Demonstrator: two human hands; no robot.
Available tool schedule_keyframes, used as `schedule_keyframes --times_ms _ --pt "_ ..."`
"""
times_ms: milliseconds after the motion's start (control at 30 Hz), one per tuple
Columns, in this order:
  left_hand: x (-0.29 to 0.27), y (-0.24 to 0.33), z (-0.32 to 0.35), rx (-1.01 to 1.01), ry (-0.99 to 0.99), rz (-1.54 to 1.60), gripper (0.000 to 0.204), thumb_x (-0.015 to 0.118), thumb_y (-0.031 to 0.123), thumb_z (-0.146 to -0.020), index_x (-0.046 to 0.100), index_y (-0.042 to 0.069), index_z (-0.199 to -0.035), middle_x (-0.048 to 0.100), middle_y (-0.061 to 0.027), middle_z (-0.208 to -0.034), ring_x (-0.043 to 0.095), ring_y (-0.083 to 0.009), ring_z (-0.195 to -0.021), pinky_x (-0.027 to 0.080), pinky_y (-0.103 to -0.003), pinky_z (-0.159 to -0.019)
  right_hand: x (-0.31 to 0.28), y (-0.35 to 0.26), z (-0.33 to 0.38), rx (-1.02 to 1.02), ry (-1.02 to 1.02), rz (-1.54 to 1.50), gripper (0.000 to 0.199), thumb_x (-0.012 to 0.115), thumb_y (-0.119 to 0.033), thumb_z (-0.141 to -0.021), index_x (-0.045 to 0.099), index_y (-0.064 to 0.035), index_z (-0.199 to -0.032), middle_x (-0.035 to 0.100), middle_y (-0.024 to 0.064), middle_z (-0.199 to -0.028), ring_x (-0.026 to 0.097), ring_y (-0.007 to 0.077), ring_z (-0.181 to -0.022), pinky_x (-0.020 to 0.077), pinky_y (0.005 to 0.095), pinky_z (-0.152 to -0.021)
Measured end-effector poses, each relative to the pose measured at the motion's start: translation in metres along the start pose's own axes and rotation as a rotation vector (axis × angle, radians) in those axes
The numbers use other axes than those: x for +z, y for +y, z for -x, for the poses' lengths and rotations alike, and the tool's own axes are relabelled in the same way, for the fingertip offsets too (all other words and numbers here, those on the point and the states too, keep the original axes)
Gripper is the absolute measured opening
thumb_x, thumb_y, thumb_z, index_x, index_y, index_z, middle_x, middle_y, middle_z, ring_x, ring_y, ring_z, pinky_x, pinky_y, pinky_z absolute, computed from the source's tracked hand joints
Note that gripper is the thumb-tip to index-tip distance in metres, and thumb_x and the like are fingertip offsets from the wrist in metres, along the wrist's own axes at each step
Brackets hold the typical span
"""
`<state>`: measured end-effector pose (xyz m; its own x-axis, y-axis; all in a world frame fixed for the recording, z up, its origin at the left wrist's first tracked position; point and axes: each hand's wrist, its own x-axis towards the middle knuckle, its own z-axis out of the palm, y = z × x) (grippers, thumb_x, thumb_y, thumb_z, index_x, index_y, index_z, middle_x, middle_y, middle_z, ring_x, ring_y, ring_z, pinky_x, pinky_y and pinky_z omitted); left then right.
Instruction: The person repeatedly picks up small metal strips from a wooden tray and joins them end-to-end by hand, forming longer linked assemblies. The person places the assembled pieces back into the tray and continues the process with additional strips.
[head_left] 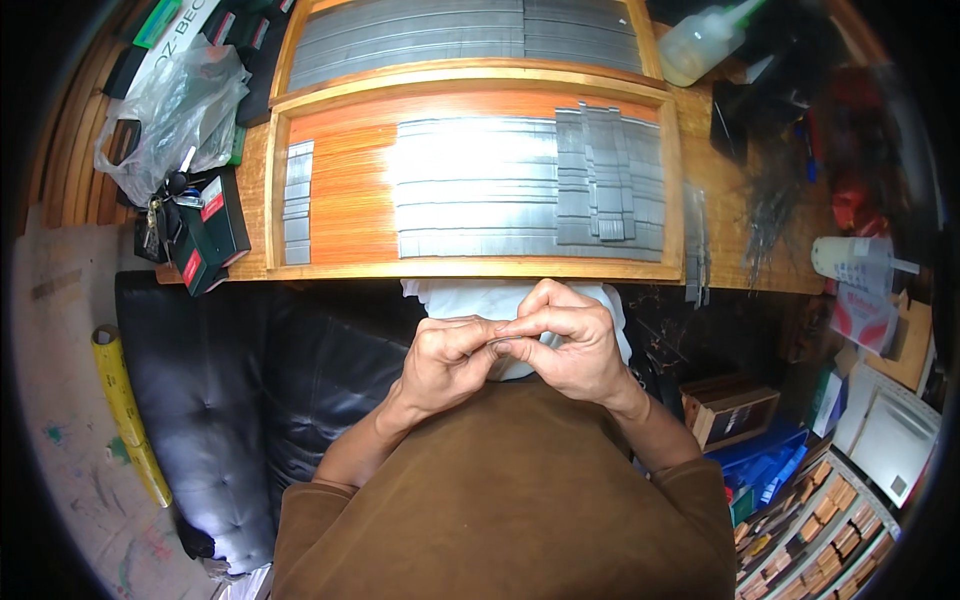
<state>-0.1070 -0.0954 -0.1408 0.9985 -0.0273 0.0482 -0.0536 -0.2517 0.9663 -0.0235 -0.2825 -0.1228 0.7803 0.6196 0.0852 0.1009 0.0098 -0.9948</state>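
Observation:
Close to my chest, just in front of the wooden frame (470, 270), my two hands meet at the fingertips. My left hand (448, 360) pinches one end of a thin dark strip (505, 340), and my right hand (575, 340) pinches it from the other side. Only the strip's narrow edge shows; the fingers cover most of it. Inside the frame, an orange ribbed surface (350, 190) carries rows of flat grey strips (470, 215). Several loose grey strips (610, 175) are stacked on top at the right. A short column of grey pieces (298, 205) lies at the left end.
A second frame (460, 70) with grey strips lies behind. At left are a plastic bag (185, 120), keys (177, 183) and dark boxes (215, 235). A squeeze bottle (705, 45) stands at back right, with thin grey scraps (775, 210) nearer. White cloth (470, 298) hangs below my hands.

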Motion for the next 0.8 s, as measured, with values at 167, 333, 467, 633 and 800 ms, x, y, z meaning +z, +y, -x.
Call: schedule_keyframes --times_ms 167,333,467,633,800 --pt "-0.0008 0.0024 -0.0003 -0.054 -0.017 -0.003 0.026 0.07 -0.009 -0.086 0.08 -0.001 -0.108 0.079 -0.0163 -0.086 0.079 -0.0246 -0.074 0.06 -0.03 -0.067 -0.0007 0.001 -0.002 -0.002 -0.015 0.008 0.02 0.087 0.003 -0.081 0.083 -0.0018 -0.1 0.065 0.0037 -0.087 0.063 0.0128 -0.078 0.0496 0.027 -0.064" --pt "-0.0019 0.0034 -0.0016 -0.051 -0.022 0.004 0.026 0.07 -0.008 -0.086 0.08 -0.001 -0.108 0.079 -0.0166 -0.086 0.079 -0.0245 -0.075 0.06 -0.03 -0.067 0.0006 -0.0002 -0.0024 0.012 -0.019 0.011 0.019 0.087 0.003 -0.082 0.083 -0.0011 -0.1 0.065 0.0041 -0.087 0.062 0.0131 -0.078 0.0494 0.0274 -0.065" --pt "-0.0014 0.0007 -0.0014 -0.037 -0.008 0.03 0.027 0.071 -0.008 -0.085 0.081 0.0 -0.109 0.079 -0.0169 -0.087 0.079 -0.0249 -0.075 0.06 -0.031 -0.067 0.0024 -0.0027 -0.0026 -0.002 0.004 0.056 0.02 0.089 0.004 -0.079 0.082 -0.0014 -0.096 0.066 0.0045 -0.084 0.063 0.0141 -0.076 0.0503 0.0273 -0.066" --pt "-0.0031 0.0006 -0.0056 0.011 -0.012 0.024 0.027 0.072 -0.007 -0.085 0.081 0.001 -0.109 0.078 -0.0187 -0.087 0.079 -0.0294 -0.076 0.061 -0.034 -0.068 0.0032 0.001 -0.0007 -0.037 -0.006 0.042 0.016 0.085 0.004 -0.083 0.081 0.0002 -0.098 0.064 0.0042 -0.087 0.061 0.0138 -0.078 0.0495 0.0279 -0.066" --pt "-0.0051 0.0025 -0.0053 0.007 -0.026 0.015 0.027 0.073 -0.006 -0.085 0.08 0.001 -0.109 0.078 -0.0188 -0.087 0.078 -0.031 -0.077 0.061 -0.036 -0.069 0.0038 0.0015 -0.0009 -0.039 0.01 0.051 0.018 0.089 0.004 -0.078 0.082 -0.0006 -0.095 0.065 0.0045 -0.085 0.062 0.014 -0.076 0.0504 0.0275 -0.066"
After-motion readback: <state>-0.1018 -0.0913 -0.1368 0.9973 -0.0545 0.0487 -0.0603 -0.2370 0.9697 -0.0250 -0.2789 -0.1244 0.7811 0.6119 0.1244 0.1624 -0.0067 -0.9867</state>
